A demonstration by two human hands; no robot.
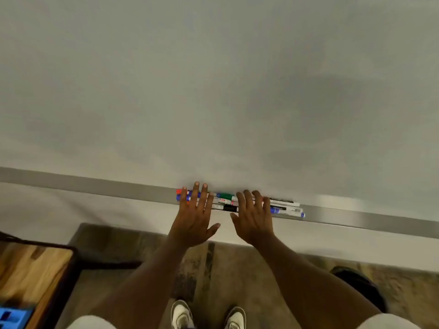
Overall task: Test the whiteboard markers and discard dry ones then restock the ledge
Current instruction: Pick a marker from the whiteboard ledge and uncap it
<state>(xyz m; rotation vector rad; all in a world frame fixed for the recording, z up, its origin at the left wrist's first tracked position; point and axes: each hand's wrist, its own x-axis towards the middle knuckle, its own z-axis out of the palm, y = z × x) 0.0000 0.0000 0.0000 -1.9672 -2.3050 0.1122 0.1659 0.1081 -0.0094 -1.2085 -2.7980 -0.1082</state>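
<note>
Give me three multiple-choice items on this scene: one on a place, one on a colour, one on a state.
1. The markers lie: A on the floor; B on the ledge; C on a chair.
2. A cap colour among them: A green; B yellow; C orange.
3. The left hand and right hand are: A fists; B flat, fingers straight; C pinching one marker.
Answers: B, they line the ledge under the whiteboard; A, a green cap shows between the hands; B, all fingers stretch over the markers.
</note>
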